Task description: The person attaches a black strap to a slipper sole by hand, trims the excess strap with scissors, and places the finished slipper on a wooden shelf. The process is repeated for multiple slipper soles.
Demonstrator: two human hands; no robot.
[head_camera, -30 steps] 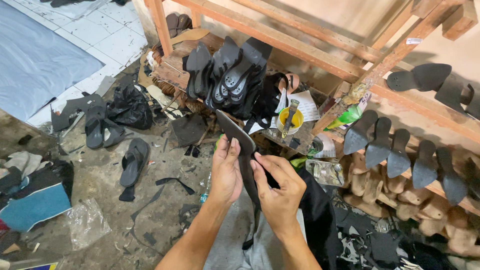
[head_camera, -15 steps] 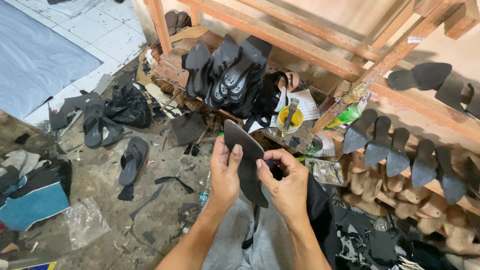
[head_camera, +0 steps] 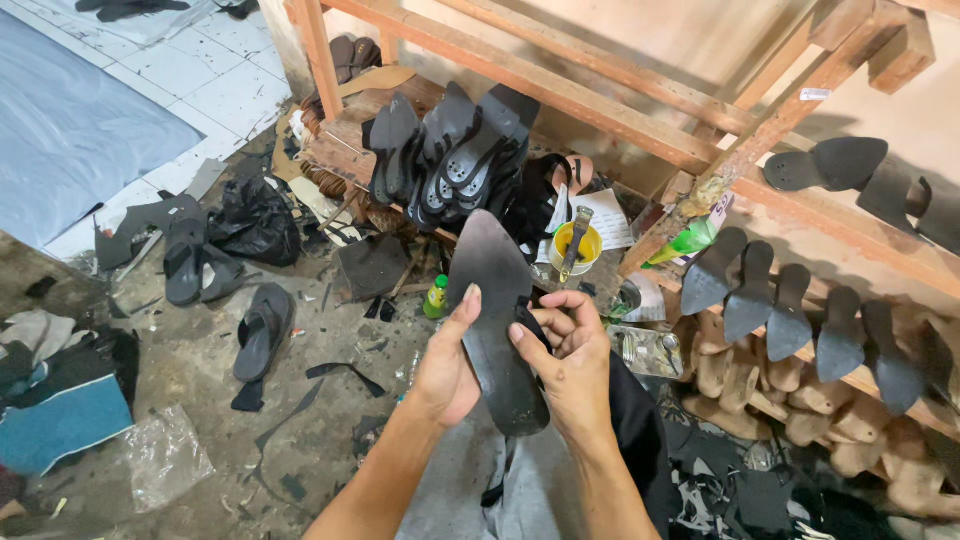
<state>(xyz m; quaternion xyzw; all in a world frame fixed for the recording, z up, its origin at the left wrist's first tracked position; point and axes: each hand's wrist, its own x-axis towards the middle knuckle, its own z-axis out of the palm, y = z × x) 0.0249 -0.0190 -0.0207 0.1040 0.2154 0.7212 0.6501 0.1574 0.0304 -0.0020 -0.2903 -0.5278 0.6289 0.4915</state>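
Note:
A flat black shoe sole (head_camera: 492, 290) stands upright in front of me, held by both hands. My left hand (head_camera: 446, 365) grips its left edge, the thumb lying along the side. On the right edge my right hand (head_camera: 570, 360) is wrapped around it, fingers curled over a black strap at the sole's rim. The sole's lower end rests between my wrists, above my grey trousers.
A stack of black soles (head_camera: 455, 150) leans on the wooden rack (head_camera: 600, 95). A yellow glue pot with a brush (head_camera: 577, 245) stands behind the sole. More soles (head_camera: 790, 300) hang at the right above wooden lasts (head_camera: 745, 390). Black sandals (head_camera: 260, 330) and scraps litter the floor.
Both hands have lifted the sole a little and turned it more upright. The right fingers have curled tighter over the strap at its edge.

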